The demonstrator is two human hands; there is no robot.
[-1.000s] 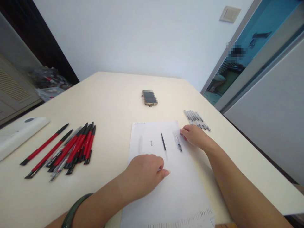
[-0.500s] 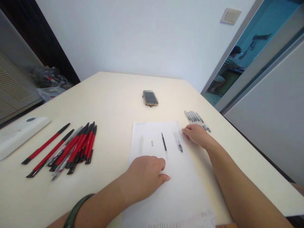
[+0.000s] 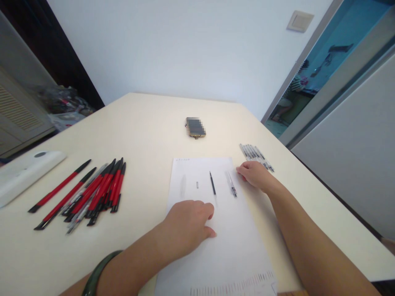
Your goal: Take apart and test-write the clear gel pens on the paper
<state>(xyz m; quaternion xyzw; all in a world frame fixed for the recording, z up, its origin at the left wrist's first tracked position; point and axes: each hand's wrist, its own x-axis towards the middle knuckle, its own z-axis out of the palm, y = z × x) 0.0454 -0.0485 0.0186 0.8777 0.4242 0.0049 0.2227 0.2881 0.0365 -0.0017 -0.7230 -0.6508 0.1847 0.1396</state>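
On a white sheet of paper (image 3: 228,238) rests my left hand (image 3: 191,224), with its fingers curled and the thumb apart from them; nothing shows between them. Just past it on the sheet lie a black pen refill (image 3: 212,183), a small spring-like piece (image 3: 197,185), a faint clear pen part (image 3: 183,186) and a clear pen barrel (image 3: 232,185). My right hand (image 3: 253,174) sits closed at the sheet's right edge, fingers bent in, with no object visible in them. Right behind it is a row of several clear pens (image 3: 254,154), partly hidden by the hand.
Several red and black pens (image 3: 100,187), mixed with clear ones, form a pile at the left. A white device (image 3: 31,172) lies on the far left edge. A dark blurred-out object (image 3: 195,127) is toward the back. Through the doorway, a person (image 3: 296,88) sits.
The paper and the parts on it have slid very slightly left and toward the back. My left hand has shifted a little with it. My right hand stays put.
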